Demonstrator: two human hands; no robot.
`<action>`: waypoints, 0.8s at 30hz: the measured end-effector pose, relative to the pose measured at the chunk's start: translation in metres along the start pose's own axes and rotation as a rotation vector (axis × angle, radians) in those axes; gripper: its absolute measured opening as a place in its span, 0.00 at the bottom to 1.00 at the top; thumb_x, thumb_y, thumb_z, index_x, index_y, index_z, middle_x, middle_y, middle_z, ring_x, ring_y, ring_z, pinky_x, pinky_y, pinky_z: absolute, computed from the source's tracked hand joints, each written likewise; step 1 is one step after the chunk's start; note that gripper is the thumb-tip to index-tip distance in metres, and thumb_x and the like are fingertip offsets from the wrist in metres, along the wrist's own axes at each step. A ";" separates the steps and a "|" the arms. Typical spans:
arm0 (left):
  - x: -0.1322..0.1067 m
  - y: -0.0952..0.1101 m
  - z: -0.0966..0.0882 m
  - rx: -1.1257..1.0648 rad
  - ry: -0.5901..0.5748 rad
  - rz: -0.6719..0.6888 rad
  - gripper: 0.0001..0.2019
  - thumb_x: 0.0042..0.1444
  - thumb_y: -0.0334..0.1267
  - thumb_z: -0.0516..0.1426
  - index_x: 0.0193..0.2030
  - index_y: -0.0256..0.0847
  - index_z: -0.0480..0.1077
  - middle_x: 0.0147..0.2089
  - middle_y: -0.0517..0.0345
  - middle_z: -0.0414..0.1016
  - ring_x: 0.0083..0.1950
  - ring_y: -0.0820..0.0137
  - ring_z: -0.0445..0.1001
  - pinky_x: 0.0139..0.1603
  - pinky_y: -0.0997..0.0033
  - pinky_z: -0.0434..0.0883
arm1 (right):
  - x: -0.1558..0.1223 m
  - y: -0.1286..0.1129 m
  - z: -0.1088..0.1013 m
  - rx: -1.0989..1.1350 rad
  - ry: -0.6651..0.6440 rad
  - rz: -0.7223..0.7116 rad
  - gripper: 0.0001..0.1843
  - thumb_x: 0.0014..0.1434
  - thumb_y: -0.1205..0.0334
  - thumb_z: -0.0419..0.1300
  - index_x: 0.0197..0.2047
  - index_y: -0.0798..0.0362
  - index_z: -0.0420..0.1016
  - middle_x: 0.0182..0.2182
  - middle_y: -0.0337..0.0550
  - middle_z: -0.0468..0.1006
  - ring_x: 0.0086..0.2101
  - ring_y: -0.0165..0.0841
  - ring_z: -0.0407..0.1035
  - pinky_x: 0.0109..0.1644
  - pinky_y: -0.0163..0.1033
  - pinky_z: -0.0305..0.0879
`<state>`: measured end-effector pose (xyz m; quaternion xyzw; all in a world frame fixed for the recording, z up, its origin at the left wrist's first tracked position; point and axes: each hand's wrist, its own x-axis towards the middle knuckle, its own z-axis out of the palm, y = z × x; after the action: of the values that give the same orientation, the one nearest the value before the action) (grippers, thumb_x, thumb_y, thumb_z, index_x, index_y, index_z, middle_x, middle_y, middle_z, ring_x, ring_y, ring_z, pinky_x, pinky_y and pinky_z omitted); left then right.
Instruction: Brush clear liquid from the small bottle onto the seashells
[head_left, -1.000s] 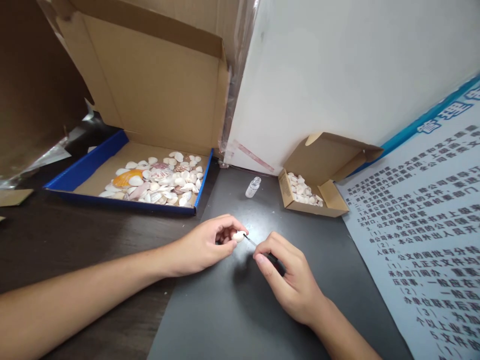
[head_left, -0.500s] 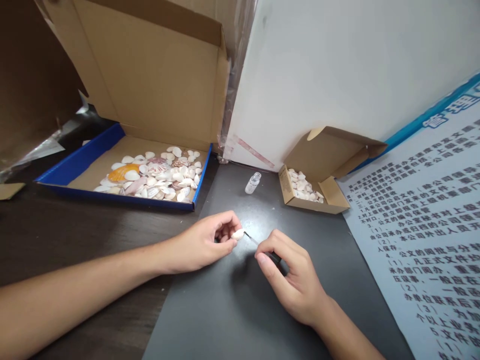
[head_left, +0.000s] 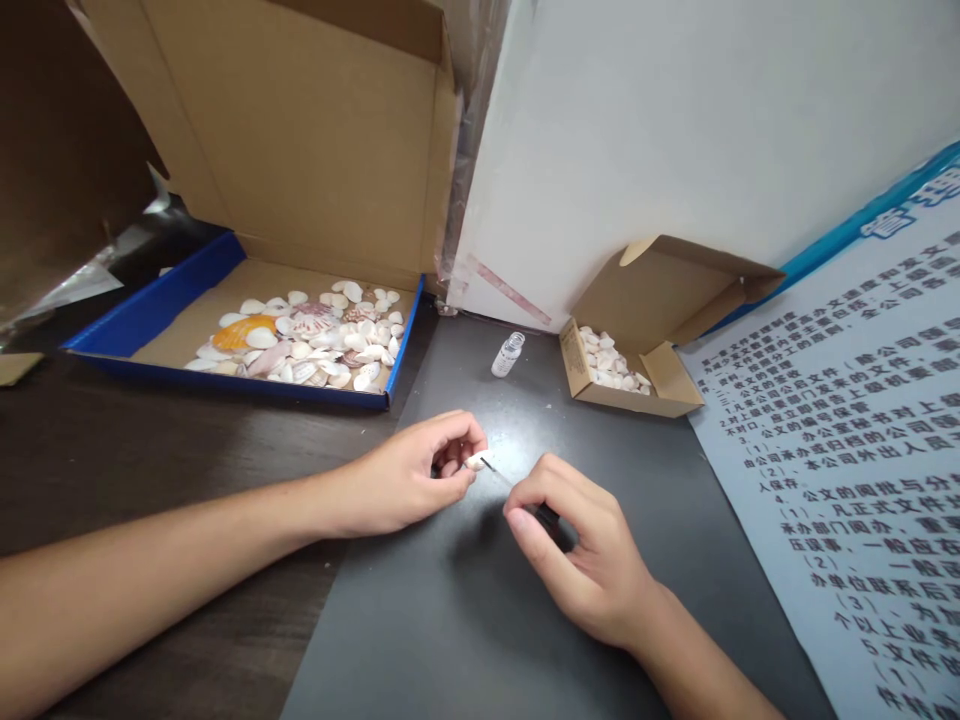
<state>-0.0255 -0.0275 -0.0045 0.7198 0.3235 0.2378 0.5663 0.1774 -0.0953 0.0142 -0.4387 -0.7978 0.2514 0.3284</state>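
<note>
Between the thumb and fingers of my left hand [head_left: 420, 475] is a small white seashell [head_left: 475, 461], held just above the grey mat. My right hand [head_left: 581, 540] grips the black cap of a thin applicator brush [head_left: 496, 471], its handle mostly hidden by the fingers. The brush's dark tip touches the shell, or lies very close over it. Beyond both hands a small clear glass bottle [head_left: 508, 356] with a white label stands upright on the mat, its mouth uncapped.
At the left, an open blue-edged cardboard box [head_left: 232, 390] holds many white, pink and orange shells. A smaller open brown box [head_left: 634, 405] with white shells stands at the back right. Printed sheet [head_left: 840, 450] covers the right side. A white panel [head_left: 675, 120] rises behind.
The brush tip has moved slightly left, further over the shell. My left hand has turned the shell a little. The view has shifted slightly.
</note>
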 end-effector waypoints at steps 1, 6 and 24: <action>0.000 0.000 0.000 0.004 0.000 0.005 0.04 0.59 0.37 0.53 0.37 0.40 0.61 0.32 0.63 0.61 0.32 0.74 0.58 0.34 0.74 0.61 | 0.000 0.000 0.000 -0.005 -0.006 0.000 0.05 0.63 0.67 0.54 0.34 0.52 0.68 0.28 0.38 0.67 0.26 0.28 0.62 0.31 0.35 0.58; 0.000 0.000 0.000 -0.021 -0.017 0.011 0.05 0.59 0.37 0.54 0.36 0.39 0.61 0.32 0.64 0.60 0.33 0.74 0.58 0.34 0.73 0.60 | -0.001 -0.001 0.000 -0.031 0.054 0.013 0.06 0.63 0.68 0.55 0.33 0.53 0.67 0.26 0.37 0.65 0.26 0.28 0.61 0.31 0.35 0.56; -0.002 0.009 -0.005 -0.126 -0.081 -0.080 0.10 0.60 0.42 0.54 0.34 0.39 0.58 0.30 0.66 0.54 0.31 0.75 0.52 0.31 0.74 0.55 | -0.002 0.000 0.003 -0.019 0.082 0.021 0.06 0.64 0.67 0.54 0.34 0.53 0.68 0.27 0.37 0.66 0.27 0.28 0.61 0.32 0.34 0.57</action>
<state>-0.0279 -0.0270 0.0056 0.6784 0.3132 0.2055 0.6320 0.1761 -0.0973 0.0121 -0.4601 -0.7814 0.2289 0.3542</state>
